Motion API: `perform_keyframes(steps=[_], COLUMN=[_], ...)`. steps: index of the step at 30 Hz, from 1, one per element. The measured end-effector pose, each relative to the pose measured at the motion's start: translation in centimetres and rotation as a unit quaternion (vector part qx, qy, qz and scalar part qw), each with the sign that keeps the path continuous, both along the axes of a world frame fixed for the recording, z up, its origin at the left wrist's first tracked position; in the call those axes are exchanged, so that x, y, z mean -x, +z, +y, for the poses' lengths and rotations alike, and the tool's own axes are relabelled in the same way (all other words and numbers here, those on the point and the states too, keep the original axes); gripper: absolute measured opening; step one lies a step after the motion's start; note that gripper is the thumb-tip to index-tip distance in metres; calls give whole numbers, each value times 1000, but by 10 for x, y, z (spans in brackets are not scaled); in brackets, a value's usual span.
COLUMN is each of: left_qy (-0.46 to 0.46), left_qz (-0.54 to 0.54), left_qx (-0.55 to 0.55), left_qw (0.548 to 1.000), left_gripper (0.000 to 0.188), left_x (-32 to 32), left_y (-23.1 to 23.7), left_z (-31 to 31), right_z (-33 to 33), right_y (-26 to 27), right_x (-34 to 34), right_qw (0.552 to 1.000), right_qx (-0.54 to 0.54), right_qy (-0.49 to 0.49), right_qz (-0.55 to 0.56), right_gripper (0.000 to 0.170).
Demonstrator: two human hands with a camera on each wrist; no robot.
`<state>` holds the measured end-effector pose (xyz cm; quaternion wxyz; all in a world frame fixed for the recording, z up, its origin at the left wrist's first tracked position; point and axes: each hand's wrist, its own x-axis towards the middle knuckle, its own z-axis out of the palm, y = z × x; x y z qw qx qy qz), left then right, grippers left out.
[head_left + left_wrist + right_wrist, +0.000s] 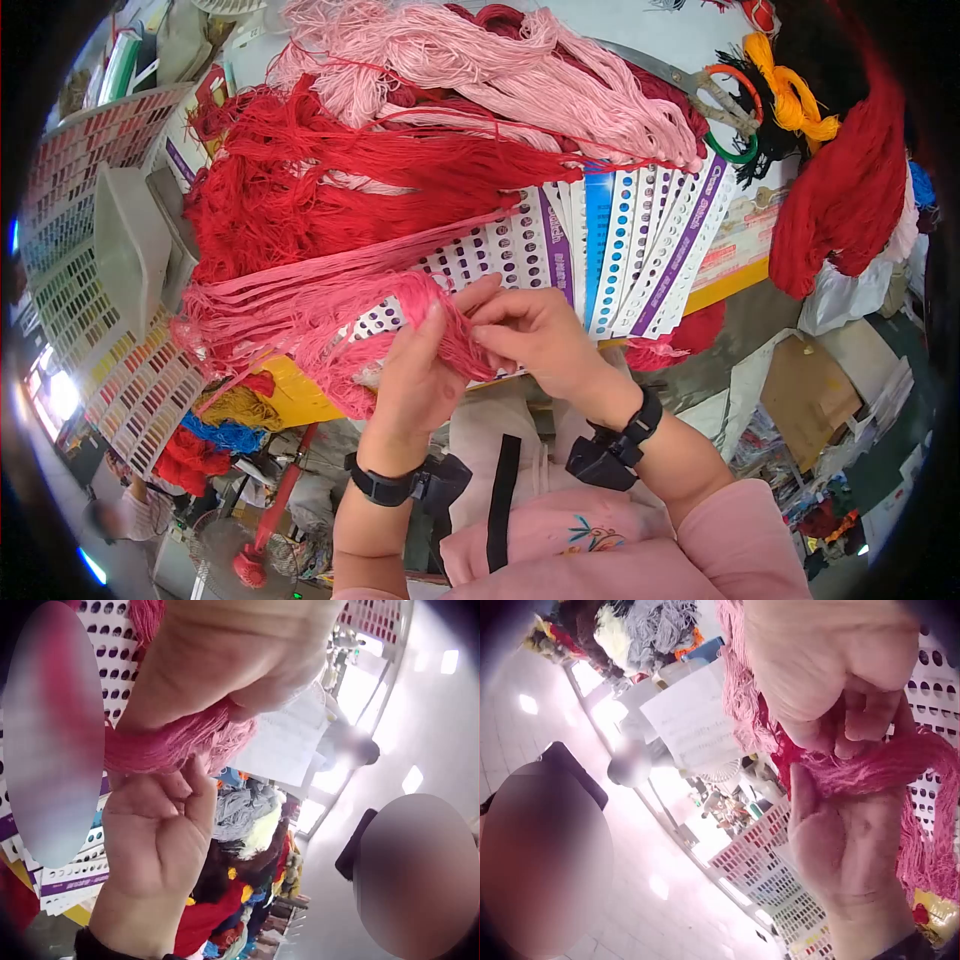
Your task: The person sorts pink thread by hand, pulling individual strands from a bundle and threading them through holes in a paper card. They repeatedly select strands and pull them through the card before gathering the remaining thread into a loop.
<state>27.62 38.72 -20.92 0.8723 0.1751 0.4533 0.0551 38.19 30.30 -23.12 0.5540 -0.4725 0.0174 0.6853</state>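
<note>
A hank of pink thread (445,325) lies over the left hand (425,385), whose thumb and fingers grip it. The right hand (545,340) pinches at strands on the hank's right side, fingers curled. In the left wrist view the pink thread (180,742) passes between the left hand (232,652) above and the right hand (157,825) below. The right wrist view has the right hand (832,667) over the pink thread (877,765), with the left hand (847,847) under it. More pink strands (270,305) trail left over the table.
Red thread (330,190) and pale pink thread (480,70) are heaped behind the hands. Punched cards (640,250) fan out to the right. Scissors (715,100) lie at the back right, near yellow thread (790,95). A white plastic basket (130,240) stands at the left.
</note>
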Motion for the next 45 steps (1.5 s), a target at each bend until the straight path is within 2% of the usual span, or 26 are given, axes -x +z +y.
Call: perform_keyframes(steps=[3, 4, 6, 8, 9, 11, 15, 17, 18, 20, 23, 25, 29, 38, 40, 44, 45], left_qy=[50, 58, 66, -43, -44, 26, 37, 91, 91, 8, 1, 19, 42, 56, 55, 77, 77], left_qz=[-31, -4, 21, 49, 50, 54, 53, 53, 53, 44, 64, 65, 66, 69, 74, 112, 113], left_qx=[46, 48, 50, -115, -115, -45, -26, -7, -7, -126, -158, -126, -66, -31, -25, -41, -42], left_qw=[997, 997, 996, 991, 991, 997, 998, 994, 994, 991, 985, 990, 995, 996, 995, 990, 990], left_gripper=[49, 45, 42, 32, 32, 26, 25, 22, 22, 20, 20, 20, 21, 19, 19, 13, 13], left_x=[1, 1, 2, 2, 1, -2, -2, -5, -4, -2, -3, -3, -3, 2, 5, -4, -2], left_y=[1, 2, 3, 4, 5, 6, 5, 7, 6, 4, 4, 3, 4, 1, -1, 6, 3], left_z=[-1, -2, -6, -13, -13, -12, -13, -12, -13, -18, -21, -20, -18, -20, -21, -23, -20], right_z=[-7, -9, -8, -8, -8, -10, -11, -11, -12, -14, -15, -14, -17, -17, -14, -16, -18], right_y=[-1, 1, 5, 8, 10, 10, 8, 7, 7, 7, 7, 9, 6, 8, 13, 10, 8], right_x=[-7, -10, -10, -10, -11, -11, -8, -7, -7, -5, -3, -5, -5, -9, -8, 1, 2], right_qw=[998, 995, 996, 996, 995, 994, 994, 993, 993, 994, 997, 995, 996, 995, 999, 1000, 994], right_qx=[-5, -8, 10, 26, 25, 24, 7, -4, -7, -8, 1, 2, 8, 21, 28, 6, -29], right_qy=[-40, -48, -36, -25, -27, -32, -53, -69, -70, -73, -60, -83, -64, -40, -12, -13, -38], right_qz=[56, 89, 84, 81, 91, 101, 94, 91, 89, 87, 45, 51, 55, 92, 34, -9, -96], right_gripper=[9, 9, 10, 10, 11, 11, 10, 9, 9, 8, 7, 6, 6, 10, 11, 10, 7])
